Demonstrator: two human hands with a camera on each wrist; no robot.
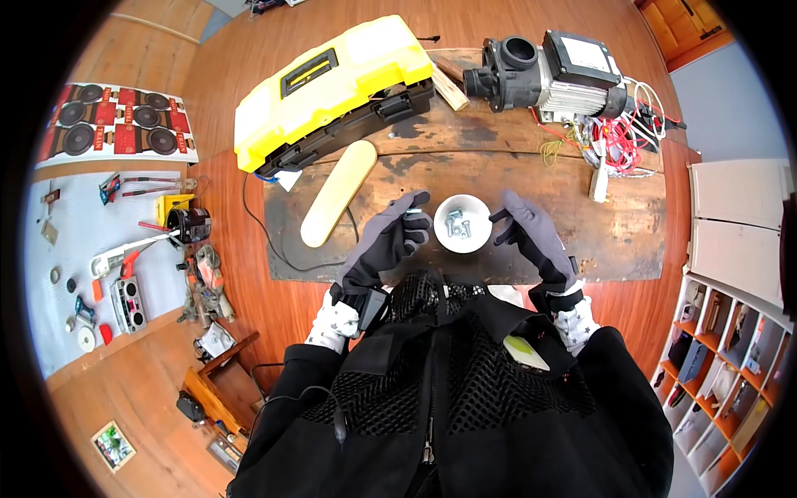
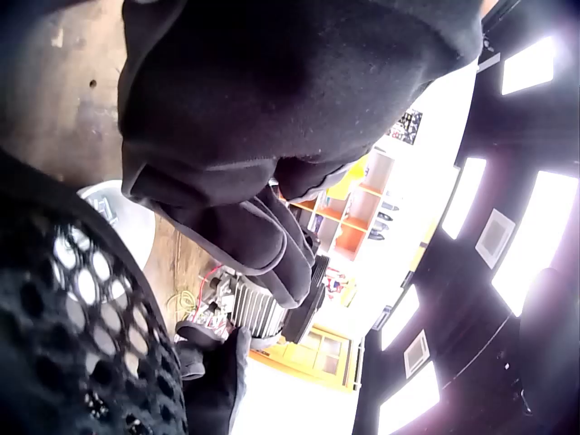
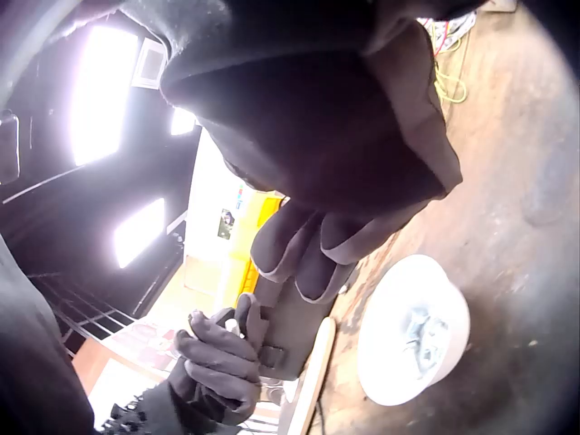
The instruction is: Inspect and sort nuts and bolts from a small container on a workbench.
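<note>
Handling silver metal bolts [image 1: 457, 225] appears to be the current step; next move is prob. calling for gripping one and lifting it clear. Bolts are lying inside the round white bowl [image 1: 467, 203] on the worn brown wooden bench [image 1: 618, 241], betw. both hands. Grey-and-black-gloved L hand [image 1: 386, 231] is pinching a small pale pc. [image 1: 413, 212], ID unclear; matching R hand [image 1: 535, 232] is hovering beside the rim, thumb and fingers apart, no load visible.

Worn wooden table [image 1: 581, 241] | yellow-black toolbox [image 1: 365, 54] | yellowish board [image 1: 339, 195] | white bowl [image 1: 462, 246] | motor pump [image 1: 548, 79] | tangled wires [image 1: 614, 141]
</note>
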